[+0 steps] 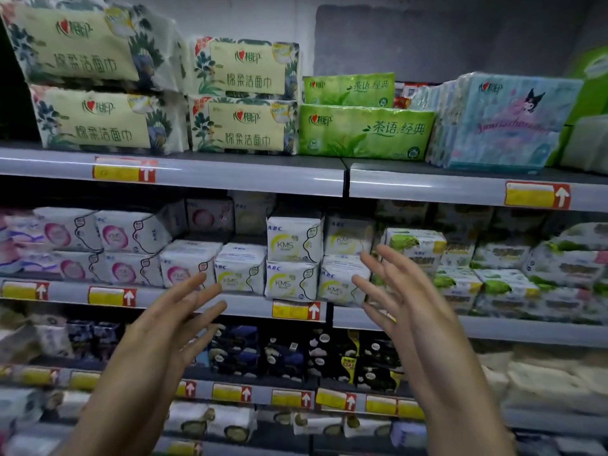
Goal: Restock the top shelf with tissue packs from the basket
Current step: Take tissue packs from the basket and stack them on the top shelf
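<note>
The top shelf (171, 166) carries cream floral tissue packs (243, 97) stacked two high at left and centre. Two green tissue packs (365, 133) lie beside them, then a pale blue cartoon-printed pack (500, 123) to the right. Above the green packs there is a gap in front of the grey back wall. My left hand (174, 320) and my right hand (398, 297) are both raised in front of the second shelf, palms facing each other, fingers spread and straight, holding nothing. The basket is out of view.
The second shelf (296, 309) holds white pad packs (292, 258) just behind my hands. Darker packs (286, 353) fill the shelf below. Yellow and red price tags (123, 171) line the shelf edges. A green pack (592, 70) shows at the far right.
</note>
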